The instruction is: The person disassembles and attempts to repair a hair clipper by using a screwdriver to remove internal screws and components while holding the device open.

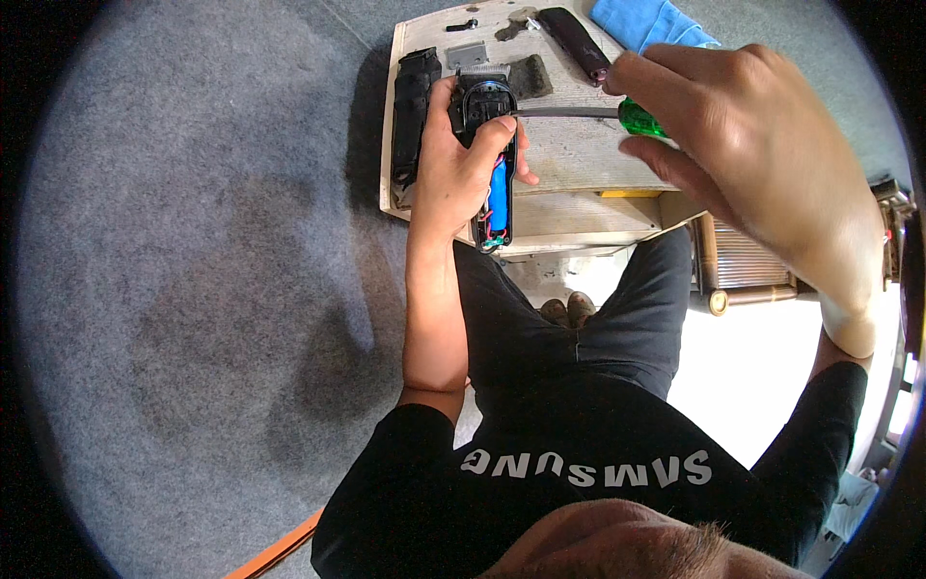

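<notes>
Clipper (490, 100), opened along its face, was in the left hand (458, 159) over the near part of the pale wooden worktop (588, 159), its toothed blade (482, 70) at the far end; whether it also rested on the wood could not be told. The left hand was wrapped around the body, thumb laid across the front and fingertips showing past the right side. The right hand (728, 130) was clasped on the green handle of a screwdriver (574, 113), whose shaft ran across to the clipper's right edge, close to the left thumb; whether its tip touched was too small to tell. The body was probably fairly light, with much of its weight likely in the blue battery (498, 198) in the lower half. The black casing seemed stiff and smooth, perhaps a little slippery, so a firm wrap around its sides looked the safest hold. The thin coloured wires (498, 235) at the lower end seemed most fragile, easily snagged or pulled loose, and best kept free of pressure. The blade's fine teeth likewise seemed a poor place to grip.
</notes>
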`<state>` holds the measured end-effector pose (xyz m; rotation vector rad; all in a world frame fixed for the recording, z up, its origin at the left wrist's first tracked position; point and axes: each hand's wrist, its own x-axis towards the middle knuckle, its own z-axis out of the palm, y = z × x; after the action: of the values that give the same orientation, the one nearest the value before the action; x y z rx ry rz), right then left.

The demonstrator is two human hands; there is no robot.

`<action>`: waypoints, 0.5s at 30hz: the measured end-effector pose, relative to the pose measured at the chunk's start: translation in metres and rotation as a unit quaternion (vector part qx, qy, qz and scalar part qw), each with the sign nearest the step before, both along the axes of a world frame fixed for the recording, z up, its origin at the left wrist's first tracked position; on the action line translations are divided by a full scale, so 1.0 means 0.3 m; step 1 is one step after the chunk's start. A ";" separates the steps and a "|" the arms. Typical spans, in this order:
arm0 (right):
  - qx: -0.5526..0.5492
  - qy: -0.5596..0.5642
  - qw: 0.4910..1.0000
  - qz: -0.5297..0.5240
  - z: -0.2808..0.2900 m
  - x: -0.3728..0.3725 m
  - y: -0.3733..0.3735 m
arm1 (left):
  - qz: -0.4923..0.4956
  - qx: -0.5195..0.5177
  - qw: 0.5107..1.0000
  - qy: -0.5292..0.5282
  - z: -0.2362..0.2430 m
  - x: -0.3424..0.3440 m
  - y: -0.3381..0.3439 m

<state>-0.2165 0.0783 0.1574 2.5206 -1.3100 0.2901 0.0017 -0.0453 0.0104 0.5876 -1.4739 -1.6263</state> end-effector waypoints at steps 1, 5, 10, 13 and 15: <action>-0.008 0.006 1.000 0.002 -0.002 -0.003 0.001 | 0.001 -0.002 1.000 -0.004 0.000 -0.001 0.000; -0.018 -0.008 1.000 0.003 -0.002 -0.017 0.003 | 0.006 -0.018 1.000 -0.018 0.002 -0.002 0.001; -0.021 -0.020 1.000 0.000 -0.006 -0.028 0.006 | 0.009 -0.002 1.000 -0.003 0.008 -0.005 0.005; -0.019 -0.029 0.999 0.000 -0.005 -0.032 0.001 | 0.010 0.003 1.000 -0.002 -0.001 -0.002 0.005; -0.019 -0.035 0.999 0.002 -0.009 -0.039 -0.003 | 0.014 0.000 1.000 -0.003 -0.003 0.000 0.005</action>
<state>-0.2280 0.0773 0.1548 2.5025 -1.3136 0.4023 0.0017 -0.0438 0.0095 0.6102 -1.4636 -1.6047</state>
